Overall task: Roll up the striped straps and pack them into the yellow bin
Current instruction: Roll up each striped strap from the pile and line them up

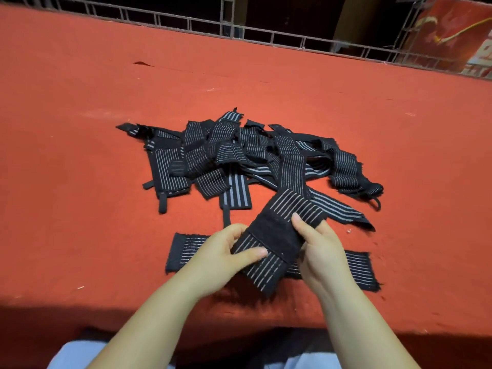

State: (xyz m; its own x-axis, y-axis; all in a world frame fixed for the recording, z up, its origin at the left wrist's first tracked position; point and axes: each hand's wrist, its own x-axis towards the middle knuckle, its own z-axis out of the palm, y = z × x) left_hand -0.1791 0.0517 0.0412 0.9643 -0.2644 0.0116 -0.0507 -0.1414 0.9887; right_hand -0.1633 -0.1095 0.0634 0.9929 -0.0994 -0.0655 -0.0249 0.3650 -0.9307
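Left hand: the left hand (pixel 226 253) grips the near end of the held strap (pixel 277 237), thumb laid across its striped top face, fingers curled beneath.
Right hand: the right hand (pixel 318 247) pinches the same strap along its right edge, thumb on the plain black patch, fingers tucked under.
Hands, relation: close together, both clamped on one strap, above the near part of the bench (pixel 80 129).
Held strap: black with thin pale stripes; unrolled; its far end runs up and away into the pile, its near end hangs between the two hands.
Strap pile: a loose heap of striped straps (pixel 239 153) lies mid-bench, beyond the hands; the straps overlap and cross, several with small black loops or tabs sticking out at the edges.
Flat strap: one strap (pixel 183 250) lies flat across the bench directly under the hands, its left and right ends showing either side of them.
Bench surface: red felt-like covering.
Background: a metal wire grid (pixel 239 30) runs along the far bench edge.
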